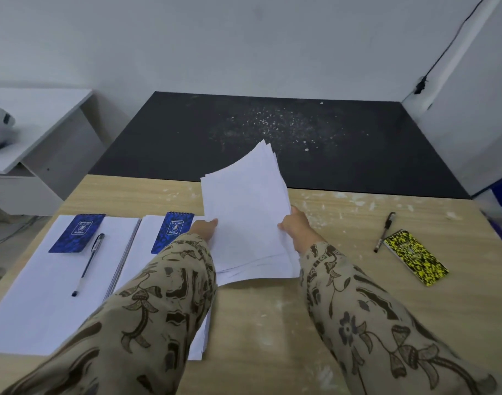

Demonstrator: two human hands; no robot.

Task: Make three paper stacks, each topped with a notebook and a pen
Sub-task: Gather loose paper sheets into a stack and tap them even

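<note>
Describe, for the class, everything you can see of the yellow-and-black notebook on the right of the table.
The yellow-and-black notebook is small and oblong, with a speckled yellow-on-black cover that looks like card. It lies closed and flat on the wooden table, turned at a slant, well right of the held paper. Neither hand touches it. A dark pen lies just to its left, its lower end close to the notebook's upper corner; whether they touch cannot be told.

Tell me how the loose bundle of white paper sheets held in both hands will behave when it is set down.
The bundle of white paper sheets is probably floppy: its far corner curves upward. The sheets look fanned apart, so they may slide. The left hand and right hand grip opposite edges, suggesting it needs support.
</note>
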